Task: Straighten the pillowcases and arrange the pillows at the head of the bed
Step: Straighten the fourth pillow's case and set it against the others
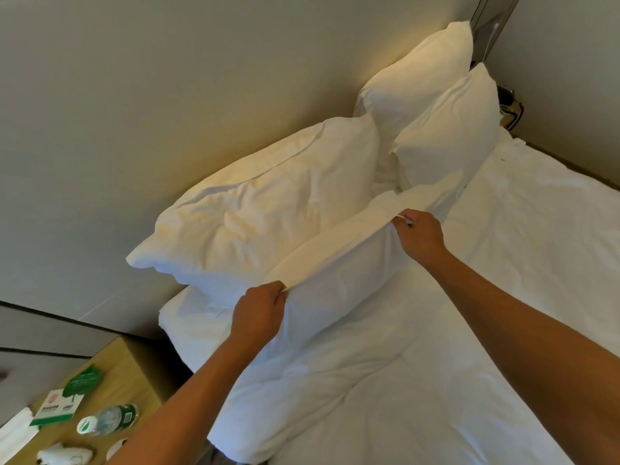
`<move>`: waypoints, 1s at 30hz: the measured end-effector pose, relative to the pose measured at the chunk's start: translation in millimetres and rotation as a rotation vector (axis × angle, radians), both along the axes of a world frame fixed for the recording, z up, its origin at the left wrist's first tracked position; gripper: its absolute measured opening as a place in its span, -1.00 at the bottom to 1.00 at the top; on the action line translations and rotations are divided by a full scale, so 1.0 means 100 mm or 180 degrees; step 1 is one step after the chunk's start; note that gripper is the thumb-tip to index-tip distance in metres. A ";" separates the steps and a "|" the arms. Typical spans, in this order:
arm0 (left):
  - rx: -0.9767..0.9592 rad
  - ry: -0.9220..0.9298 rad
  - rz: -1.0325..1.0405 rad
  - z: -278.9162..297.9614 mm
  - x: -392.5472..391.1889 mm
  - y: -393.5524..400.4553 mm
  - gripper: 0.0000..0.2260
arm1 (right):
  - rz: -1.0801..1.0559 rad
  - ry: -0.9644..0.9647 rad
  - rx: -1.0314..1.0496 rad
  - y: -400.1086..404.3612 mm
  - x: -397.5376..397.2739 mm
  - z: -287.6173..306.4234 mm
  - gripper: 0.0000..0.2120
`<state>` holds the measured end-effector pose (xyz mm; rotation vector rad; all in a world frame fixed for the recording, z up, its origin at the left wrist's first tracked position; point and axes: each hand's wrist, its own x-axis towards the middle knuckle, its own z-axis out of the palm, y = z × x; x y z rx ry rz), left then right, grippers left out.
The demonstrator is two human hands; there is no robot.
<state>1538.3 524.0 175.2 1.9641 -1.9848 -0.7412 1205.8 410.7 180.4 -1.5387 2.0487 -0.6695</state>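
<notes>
White bedding covers the bed, which stands against a pale headboard wall. Three white pillows lean at the head: one large near pillow resting against the wall, one far pillow upright in the corner, and a third pillow leaning in front of it. A fourth, front pillow lies on the bedding before the near pillow. Its pillowcase top edge is pinched by both hands: the left hand grips the near end, the right hand grips the far end, fingers curled on fabric. At lower left, a wooden nightstand carries a water bottle, lying on its side, and green-white cards.
</notes>
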 end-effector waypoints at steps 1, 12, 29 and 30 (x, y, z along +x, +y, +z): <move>-0.0023 0.0031 -0.0008 -0.01 -0.05 0.00 -0.78 | -0.0073 0.0022 0.0026 0.02 -0.05 -0.03 -0.69; 0.0090 -0.0014 0.0101 -0.04 -0.01 -0.44 -0.81 | 0.0051 0.0133 0.0085 -0.28 -0.16 -0.12 -0.78; -0.0028 0.0232 0.0419 -0.36 0.29 -1.14 -0.77 | 0.0288 0.0247 0.0089 -1.21 0.53 -0.58 -0.71; 0.0002 0.0289 0.0347 -0.41 0.21 -1.05 -0.78 | 0.0408 0.0289 0.0218 -1.10 0.53 -0.68 -0.64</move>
